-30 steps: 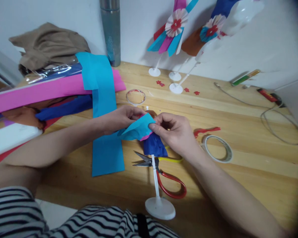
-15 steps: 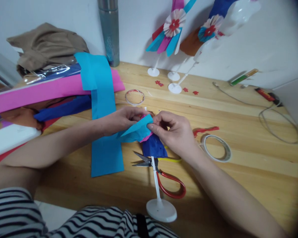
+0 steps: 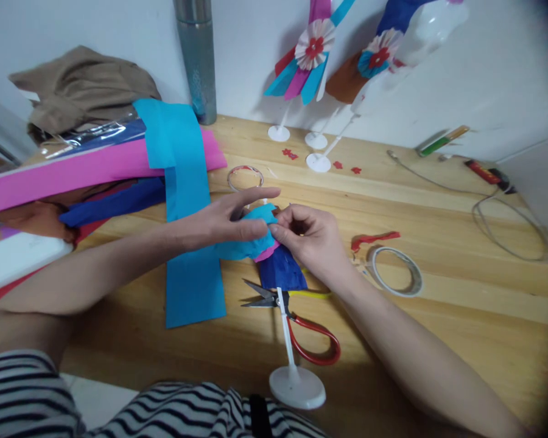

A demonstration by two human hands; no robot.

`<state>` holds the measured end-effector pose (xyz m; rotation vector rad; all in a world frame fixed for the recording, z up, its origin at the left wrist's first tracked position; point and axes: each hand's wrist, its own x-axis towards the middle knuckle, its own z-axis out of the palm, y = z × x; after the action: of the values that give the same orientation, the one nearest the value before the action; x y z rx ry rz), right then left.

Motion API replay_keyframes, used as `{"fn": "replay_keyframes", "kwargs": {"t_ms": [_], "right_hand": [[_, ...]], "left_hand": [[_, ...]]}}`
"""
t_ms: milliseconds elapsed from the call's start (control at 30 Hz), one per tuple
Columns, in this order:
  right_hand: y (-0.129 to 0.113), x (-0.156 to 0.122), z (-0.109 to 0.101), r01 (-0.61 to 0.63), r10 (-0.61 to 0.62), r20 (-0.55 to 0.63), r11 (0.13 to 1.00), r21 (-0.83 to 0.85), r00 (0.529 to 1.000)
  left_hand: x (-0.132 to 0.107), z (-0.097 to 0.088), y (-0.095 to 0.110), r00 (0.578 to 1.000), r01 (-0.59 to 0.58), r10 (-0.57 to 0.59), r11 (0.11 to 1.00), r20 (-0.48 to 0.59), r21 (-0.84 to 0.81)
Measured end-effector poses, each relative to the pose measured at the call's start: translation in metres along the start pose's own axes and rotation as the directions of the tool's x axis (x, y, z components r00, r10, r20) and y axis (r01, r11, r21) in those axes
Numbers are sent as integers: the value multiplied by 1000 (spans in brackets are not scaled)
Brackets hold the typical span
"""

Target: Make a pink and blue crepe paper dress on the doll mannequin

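Note:
Light-blue crepe paper (image 3: pixel 240 248) lies gathered over a pink layer (image 3: pixel 267 252), with dark-blue paper (image 3: pixel 281 269) below, all around a white stand (image 3: pixel 296 387). My left hand (image 3: pixel 219 222) is open, its index finger stretched out and its thumb lying against the light-blue paper. With thumb and index finger, my right hand (image 3: pixel 308 234) pinches the right edge of that paper. Scissors (image 3: pixel 315 340) with red handles lie under the work, blades parted. A long light-blue strip (image 3: pixel 194 286) runs beneath my left forearm.
A tape roll (image 3: pixel 396 272) and a red paper scrap (image 3: pixel 375 239) lie to the right. Behind stand paper-dressed figures (image 3: pixel 317 52) on white stands, a bottle (image 3: pixel 196 61) and a clear ring (image 3: pixel 245 177). Pink paper (image 3: pixel 95 161) is piled left; a cable (image 3: pixel 438 182) lies far right.
My left fingers have opened and spread, and the thumb has come over the light-blue paper. The flap that stood up now lies folded down. My right hand keeps its pinch.

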<state>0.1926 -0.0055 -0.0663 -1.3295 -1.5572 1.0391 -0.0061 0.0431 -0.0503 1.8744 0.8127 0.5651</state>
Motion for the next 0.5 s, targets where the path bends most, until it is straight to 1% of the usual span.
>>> {"fn": "replay_keyframes", "kwargs": {"t_ms": [67, 200, 300, 400, 500], "right_hand": [[-2, -1, 0, 9, -9, -11, 1000, 10, 1000], [-7, -4, 1, 35, -35, -48, 999, 10, 998], [-6, -4, 2, 58, -58, -63, 998, -6, 996], [-2, -1, 4, 43, -43, -40, 999, 17, 998], [-3, 1, -2, 34, -33, -46, 999, 25, 998]], "left_hand": [[1, 1, 3, 999, -11, 10, 999, 43, 32], [2, 6, 5, 999, -26, 26, 1000, 28, -8], [2, 9, 5, 1000, 10, -9, 1000, 12, -18], [4, 11, 6, 999, 43, -45, 998, -30, -54], [6, 14, 6, 992, 108, -117, 984, -54, -140]]}}
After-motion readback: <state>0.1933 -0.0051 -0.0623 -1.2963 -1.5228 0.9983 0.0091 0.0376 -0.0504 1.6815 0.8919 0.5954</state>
